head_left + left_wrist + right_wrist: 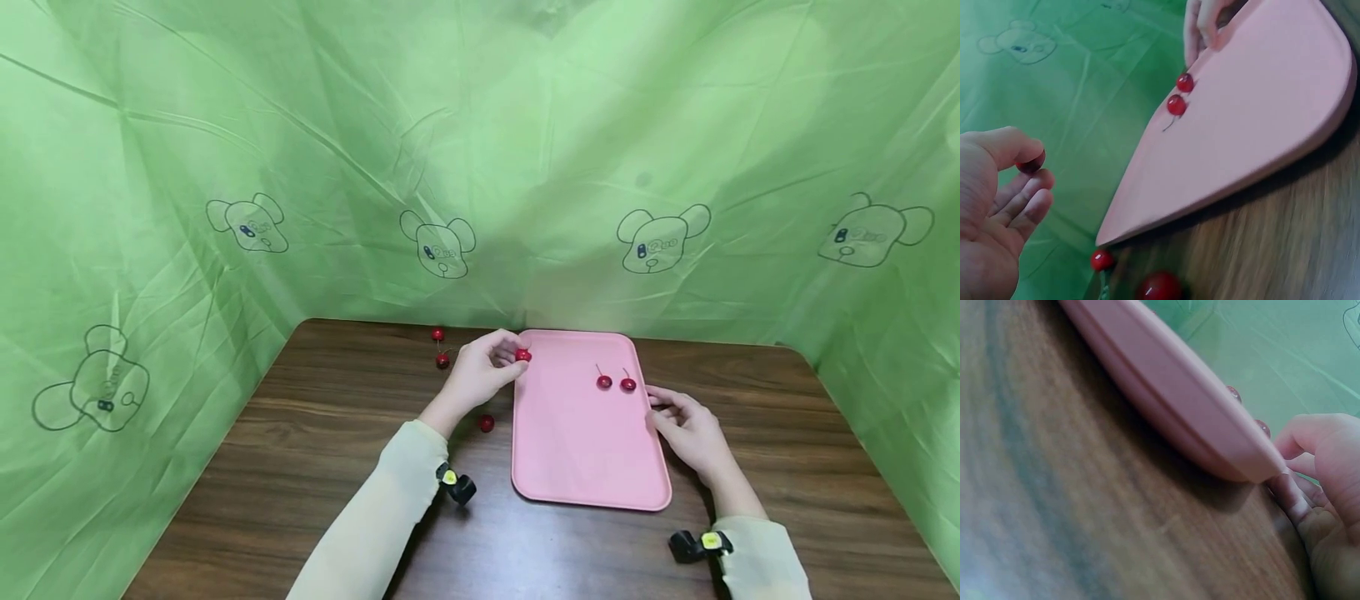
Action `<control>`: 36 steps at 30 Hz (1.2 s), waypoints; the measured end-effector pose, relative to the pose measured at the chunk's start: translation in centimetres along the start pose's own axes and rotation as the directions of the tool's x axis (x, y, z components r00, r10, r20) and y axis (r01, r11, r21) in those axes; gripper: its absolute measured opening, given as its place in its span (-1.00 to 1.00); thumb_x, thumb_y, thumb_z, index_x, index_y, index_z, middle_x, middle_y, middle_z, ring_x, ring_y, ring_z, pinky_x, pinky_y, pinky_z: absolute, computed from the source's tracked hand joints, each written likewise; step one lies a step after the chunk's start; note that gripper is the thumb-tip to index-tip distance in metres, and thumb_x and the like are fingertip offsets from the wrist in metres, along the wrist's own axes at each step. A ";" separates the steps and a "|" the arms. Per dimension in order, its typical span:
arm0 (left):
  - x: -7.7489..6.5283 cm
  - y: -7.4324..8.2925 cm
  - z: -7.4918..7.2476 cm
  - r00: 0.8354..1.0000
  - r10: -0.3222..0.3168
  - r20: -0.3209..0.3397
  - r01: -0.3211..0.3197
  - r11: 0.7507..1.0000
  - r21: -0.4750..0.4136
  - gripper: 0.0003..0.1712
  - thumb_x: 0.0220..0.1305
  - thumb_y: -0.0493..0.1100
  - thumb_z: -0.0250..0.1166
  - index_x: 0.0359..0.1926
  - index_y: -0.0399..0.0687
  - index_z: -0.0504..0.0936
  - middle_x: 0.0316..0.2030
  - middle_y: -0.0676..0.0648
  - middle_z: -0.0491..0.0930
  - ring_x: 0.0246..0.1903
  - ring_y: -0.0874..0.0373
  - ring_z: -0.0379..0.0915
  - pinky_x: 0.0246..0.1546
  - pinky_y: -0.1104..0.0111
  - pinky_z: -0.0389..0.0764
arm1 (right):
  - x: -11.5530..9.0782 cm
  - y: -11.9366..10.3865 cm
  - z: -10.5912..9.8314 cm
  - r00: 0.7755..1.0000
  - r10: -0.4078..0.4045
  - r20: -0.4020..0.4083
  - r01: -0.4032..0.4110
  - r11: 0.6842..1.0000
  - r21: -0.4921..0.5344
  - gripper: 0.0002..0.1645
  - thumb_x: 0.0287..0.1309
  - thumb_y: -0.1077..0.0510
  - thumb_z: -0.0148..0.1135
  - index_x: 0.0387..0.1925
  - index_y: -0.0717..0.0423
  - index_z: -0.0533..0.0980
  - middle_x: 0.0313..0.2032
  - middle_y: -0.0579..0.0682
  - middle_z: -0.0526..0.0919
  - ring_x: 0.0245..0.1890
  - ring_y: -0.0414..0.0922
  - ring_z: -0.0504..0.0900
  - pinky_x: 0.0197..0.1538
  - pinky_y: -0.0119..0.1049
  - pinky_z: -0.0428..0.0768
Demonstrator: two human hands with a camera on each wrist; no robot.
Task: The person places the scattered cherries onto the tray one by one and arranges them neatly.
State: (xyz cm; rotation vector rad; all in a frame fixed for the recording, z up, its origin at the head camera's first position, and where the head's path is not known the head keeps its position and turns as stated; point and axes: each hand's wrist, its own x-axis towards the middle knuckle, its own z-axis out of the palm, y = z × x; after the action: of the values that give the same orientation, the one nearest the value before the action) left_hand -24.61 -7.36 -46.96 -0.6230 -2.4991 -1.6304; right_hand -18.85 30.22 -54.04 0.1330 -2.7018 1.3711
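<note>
Head view: 1 pink tray (585, 454) on worktop (330, 467); contents, 2 stemmed cherries (604, 382), upper R. side. L. hand (480, 367): thumb & finger nearly together, pinching 1 red cherry (522, 356) at tray's upper L. edge, other fingers loosely bent. R. hand (693, 433): fingers bent, gripping tray's R. rim. Loose cherries (442, 361): 3, worktop, L. of tray. Step in hand, prob.: cherry transfer to tray; next move likely calls for lowering it inside, then loosening pinch.
</note>
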 end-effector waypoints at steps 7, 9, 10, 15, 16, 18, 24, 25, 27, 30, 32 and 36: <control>0.5 -0.5 3.1 0.995 -0.090 -0.048 0.090 0.996 0.012 -0.76 0.34 -0.23 0.55 -0.01 -0.05 0.77 -0.20 0.02 0.80 -0.23 0.23 0.71 -0.12 0.37 0.73 | 0.2 0.0 0.3 1.000 -0.013 0.000 0.013 1.000 0.009 -0.48 0.42 0.23 0.36 0.36 0.27 0.60 0.04 0.23 0.77 -0.24 -0.34 0.65 -0.17 -0.53 0.59; 0.7 -0.6 4.0 0.992 -0.110 -0.061 0.112 0.993 0.030 -0.77 0.35 -0.21 0.55 -0.01 -0.04 0.78 -0.21 0.05 0.81 -0.25 0.27 0.70 -0.13 0.39 0.71 | 0.3 0.0 0.3 1.000 -0.011 -0.003 0.011 1.000 0.007 -0.48 0.42 0.23 0.36 0.35 0.26 0.60 0.04 0.23 0.76 -0.24 -0.34 0.65 -0.18 -0.52 0.59; 0.8 -0.6 4.4 0.991 -0.117 -0.065 0.119 0.992 0.036 -0.78 0.34 -0.20 0.55 -0.02 -0.04 0.78 -0.22 0.05 0.81 -0.25 0.27 0.70 -0.13 0.40 0.71 | 0.3 0.0 0.2 1.000 -0.011 -0.003 0.011 1.000 0.005 -0.48 0.42 0.24 0.35 0.35 0.26 0.60 0.04 0.23 0.76 -0.24 -0.34 0.65 -0.18 -0.52 0.59; 1.2 -0.3 6.1 0.987 -0.143 -0.066 0.148 0.986 0.078 -0.81 0.34 -0.20 0.55 -0.06 -0.04 0.77 -0.24 0.07 0.79 -0.27 0.30 0.67 -0.12 0.44 0.69 | 0.3 -0.1 0.1 1.000 -0.001 0.005 0.001 1.000 0.004 -0.48 0.44 0.23 0.34 0.37 0.24 0.59 0.06 0.23 0.76 -0.23 -0.33 0.65 -0.17 -0.52 0.59; 1.2 -0.3 6.4 0.987 -0.146 -0.064 0.152 0.984 0.091 -0.81 0.35 -0.19 0.55 -0.06 -0.03 0.77 -0.24 0.07 0.78 -0.27 0.31 0.67 -0.12 0.45 0.68 | 0.3 -0.1 0.1 1.000 0.002 0.008 -0.002 1.000 0.004 -0.47 0.44 0.22 0.35 0.38 0.24 0.59 0.06 0.23 0.76 -0.23 -0.32 0.65 -0.17 -0.51 0.59; 1.4 -0.4 7.0 0.986 -0.153 -0.059 0.159 0.981 0.112 -0.81 0.36 -0.18 0.55 -0.05 -0.02 0.76 -0.23 0.07 0.78 -0.27 0.33 0.66 -0.11 0.46 0.67 | 0.2 -0.2 0.1 1.000 0.015 0.010 -0.015 1.000 0.005 -0.47 0.45 0.21 0.35 0.38 0.24 0.59 0.07 0.23 0.75 -0.22 -0.31 0.64 -0.17 -0.50 0.59; 1.6 -0.8 8.5 0.984 -0.174 -0.040 0.178 0.977 0.117 -0.80 0.38 -0.15 0.53 -0.05 0.00 0.73 -0.23 0.10 0.77 -0.27 0.38 0.64 -0.11 0.47 0.65 | -0.1 -0.1 -0.1 0.999 0.040 0.011 -0.040 0.999 0.002 -0.46 0.46 0.18 0.37 0.40 0.22 0.58 0.09 0.23 0.75 -0.22 -0.29 0.63 -0.19 -0.48 0.60; 1.7 -0.9 8.7 0.984 -0.175 -0.038 0.178 0.978 0.109 -0.81 0.37 -0.15 0.53 -0.06 -0.01 0.73 -0.24 0.11 0.76 -0.28 0.39 0.63 -0.11 0.48 0.65 | -0.1 -0.1 -0.1 0.999 0.039 0.011 -0.039 0.999 0.001 -0.46 0.46 0.18 0.37 0.40 0.22 0.58 0.09 0.23 0.75 -0.22 -0.29 0.63 -0.19 -0.48 0.60; 1.7 -1.0 9.1 0.984 -0.174 -0.036 0.176 0.980 0.089 -0.81 0.36 -0.17 0.53 -0.07 -0.03 0.72 -0.26 0.10 0.75 -0.29 0.40 0.62 -0.11 0.49 0.64 | 0.0 0.0 -0.1 0.999 0.036 0.011 -0.036 0.999 -0.003 -0.45 0.45 0.17 0.38 0.39 0.22 0.58 0.08 0.23 0.75 -0.22 -0.29 0.63 -0.19 -0.48 0.60; 1.7 -1.0 9.6 0.985 -0.171 -0.033 0.173 0.980 0.093 -0.82 0.35 -0.18 0.52 -0.09 -0.06 0.72 -0.28 0.09 0.74 -0.29 0.39 0.60 -0.11 0.48 0.63 | 0.0 0.1 -0.1 0.999 0.037 0.010 -0.037 0.999 -0.010 -0.45 0.45 0.16 0.38 0.40 0.21 0.58 0.08 0.22 0.76 -0.22 -0.29 0.63 -0.19 -0.48 0.60; 1.8 -1.0 10.0 0.985 -0.173 -0.029 0.175 0.978 0.115 -0.83 0.36 -0.18 0.51 -0.10 -0.06 0.71 -0.28 0.09 0.72 -0.28 0.35 0.59 -0.09 0.45 0.63 | 0.0 0.0 -0.2 0.999 0.041 0.011 -0.041 0.999 -0.014 -0.44 0.46 0.15 0.39 0.40 0.21 0.58 0.09 0.21 0.75 -0.21 -0.28 0.63 -0.19 -0.48 0.60; 1.8 -0.7 10.6 0.985 -0.167 -0.032 0.170 0.967 0.189 -0.85 0.38 -0.14 0.51 -0.12 0.00 0.71 -0.27 0.11 0.73 -0.18 0.26 0.59 0.02 0.36 0.59 | 0.0 -0.1 -0.2 0.999 0.038 0.013 -0.038 0.999 -0.011 -0.44 0.47 0.15 0.38 0.40 0.21 0.58 0.09 0.22 0.75 -0.21 -0.28 0.62 -0.19 -0.48 0.59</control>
State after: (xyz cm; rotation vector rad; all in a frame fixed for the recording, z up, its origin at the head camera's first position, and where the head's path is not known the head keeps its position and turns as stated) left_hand -24.98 2.35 -51.48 -0.3827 -2.7195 -1.4111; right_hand -18.84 30.28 -53.82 0.0905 -2.7357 1.3707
